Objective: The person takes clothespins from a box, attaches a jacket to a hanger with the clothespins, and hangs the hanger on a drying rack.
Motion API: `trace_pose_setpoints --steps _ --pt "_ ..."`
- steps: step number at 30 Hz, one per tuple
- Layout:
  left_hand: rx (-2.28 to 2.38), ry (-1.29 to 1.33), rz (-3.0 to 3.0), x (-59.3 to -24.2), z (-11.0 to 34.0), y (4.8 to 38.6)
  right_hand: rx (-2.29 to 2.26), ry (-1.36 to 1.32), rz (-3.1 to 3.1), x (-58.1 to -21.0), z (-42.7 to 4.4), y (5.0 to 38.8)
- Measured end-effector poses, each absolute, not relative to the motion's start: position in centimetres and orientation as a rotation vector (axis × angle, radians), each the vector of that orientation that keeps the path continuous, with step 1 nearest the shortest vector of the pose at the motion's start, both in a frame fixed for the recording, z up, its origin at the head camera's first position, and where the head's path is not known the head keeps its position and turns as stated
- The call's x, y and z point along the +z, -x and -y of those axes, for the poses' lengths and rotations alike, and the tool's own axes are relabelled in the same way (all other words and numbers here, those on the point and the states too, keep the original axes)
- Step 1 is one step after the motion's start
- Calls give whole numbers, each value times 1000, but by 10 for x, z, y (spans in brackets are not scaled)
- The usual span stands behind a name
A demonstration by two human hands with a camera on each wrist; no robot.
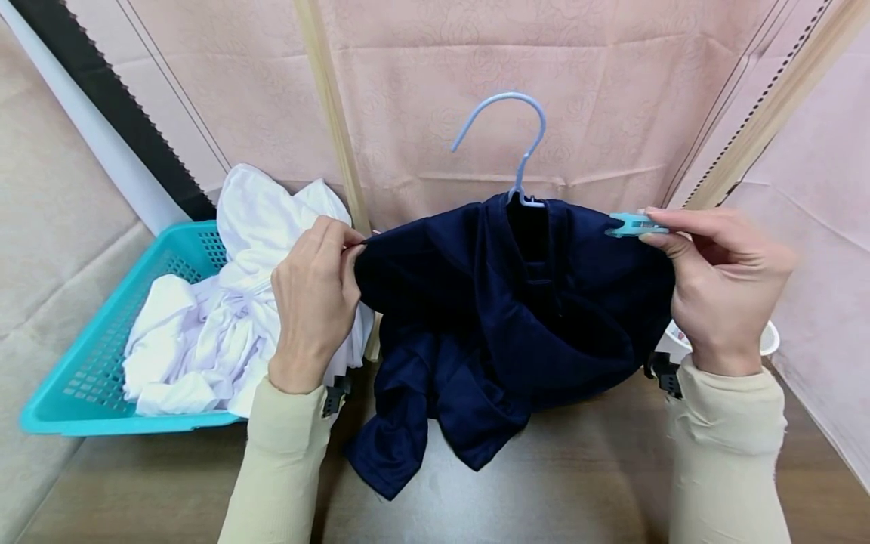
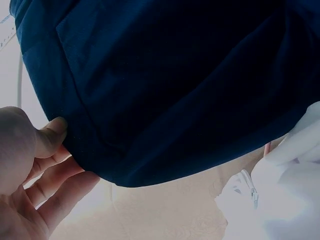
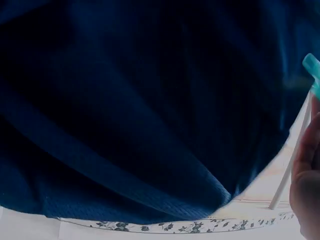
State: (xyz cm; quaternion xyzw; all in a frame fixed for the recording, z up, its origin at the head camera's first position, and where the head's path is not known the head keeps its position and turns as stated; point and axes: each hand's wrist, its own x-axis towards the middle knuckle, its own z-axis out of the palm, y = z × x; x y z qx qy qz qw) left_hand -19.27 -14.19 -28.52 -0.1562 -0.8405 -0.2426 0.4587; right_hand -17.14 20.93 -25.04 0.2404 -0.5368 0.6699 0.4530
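Apparently to hold the navy garment (image 1: 503, 317) spread around its blue hanger (image 1: 542, 121) over the worktop (image 1: 544, 491), my left hand (image 1: 316, 295), nearly closed, pinched one upper edge; my right hand (image 1: 734, 279), equally narrow, pinched a turquoise clip (image 1: 635, 225) at the other.

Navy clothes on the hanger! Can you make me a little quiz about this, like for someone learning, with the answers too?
1. What small thing does the right hand pinch?
2. True or false: the left hand pinches the navy garment.
3. Fill in: the white clothes are heaped in a turquoise plastic ____.

Key:
1. A turquoise clothespin.
2. True.
3. Basket.
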Motion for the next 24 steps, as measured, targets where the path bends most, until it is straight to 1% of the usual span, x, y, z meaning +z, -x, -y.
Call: trace_pose_setpoints --steps 6,11,15,18,22,24 --pt "-588 379 2061 -284 141 193 1675 -696 1514 -252 -217 172" --pt "-593 367 2060 -284 141 193 1711 -613 1493 -254 -233 176" --pt "-598 357 2058 -284 141 193 1587 -442 1595 -264 -258 184" --pt "-598 349 2063 -284 141 194 1437 -224 1765 -273 -280 192" --pt "-593 332 2076 -284 143 194 1344 91 2009 -286 -305 201" --pt "-588 321 2082 -285 143 193 1269 198 2178 -295 -316 205"
